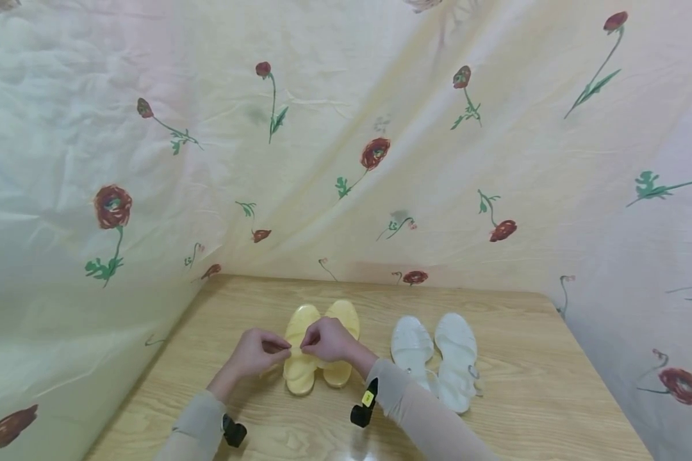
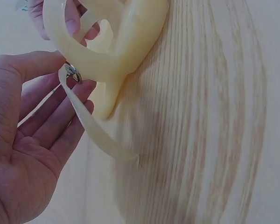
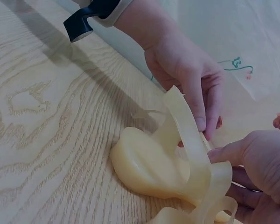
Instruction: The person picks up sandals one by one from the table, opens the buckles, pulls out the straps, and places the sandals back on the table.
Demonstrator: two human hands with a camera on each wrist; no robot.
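A pair of pale yellow jelly sandals stands on the table, and both my hands meet over the left sandal point(image 1: 301, 382). My left hand point(image 1: 256, 352) pinches its ankle strap beside a small metal buckle point(image 2: 73, 73), thumb against fingertips. From there the loose strap end point(image 2: 91, 123) hangs down in the left wrist view. Opposite, my right hand point(image 1: 329, 339) pinches the strap point(image 3: 196, 149) between thumb and fingers. The other yellow sandal point(image 1: 346, 312) lies just to the right, partly covered by my right hand. Whether the strap runs through the buckle cannot be told.
A pair of white jelly sandals point(image 1: 455, 346) stands to the right, partly behind my right forearm. The wooden table point(image 1: 525, 358) reaches back to a flower-printed cloth point(image 1: 323, 115) hung behind and at both sides. Black cameras point(image 1: 361, 415) sit on my wrists.
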